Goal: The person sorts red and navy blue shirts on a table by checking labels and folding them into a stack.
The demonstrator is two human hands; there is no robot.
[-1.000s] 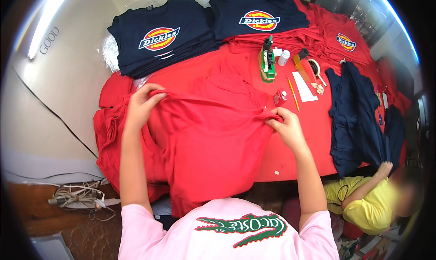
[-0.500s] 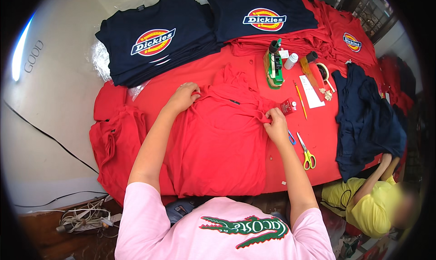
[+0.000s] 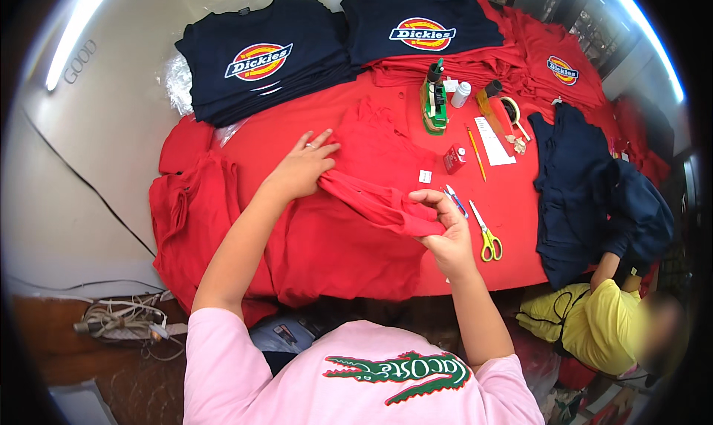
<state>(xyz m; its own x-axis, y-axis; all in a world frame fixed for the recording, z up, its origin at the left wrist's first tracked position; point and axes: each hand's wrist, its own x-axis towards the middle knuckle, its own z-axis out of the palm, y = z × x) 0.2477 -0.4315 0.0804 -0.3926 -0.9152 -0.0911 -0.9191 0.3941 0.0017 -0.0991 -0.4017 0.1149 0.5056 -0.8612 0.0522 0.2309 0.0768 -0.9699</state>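
On the desk's [image 3: 512, 224] near side, red shirt [image 3: 349, 254] lies rumpled, left hand [image 3: 299, 170] half-spread at its edge, grip unclear, right hand [image 3: 450, 236] half-curled, holding the fold, likely to stretch cloth between them.

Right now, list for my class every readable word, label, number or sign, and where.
Described, not quoted:
Pale wall: one dark word.
Left navy shirt: lettered oval emblem.
Right navy shirt: same.
Far red shirt: same, smaller.
Pink shirt: lettering in green animal print.
Too small: white tag, paper slip, red bottle.
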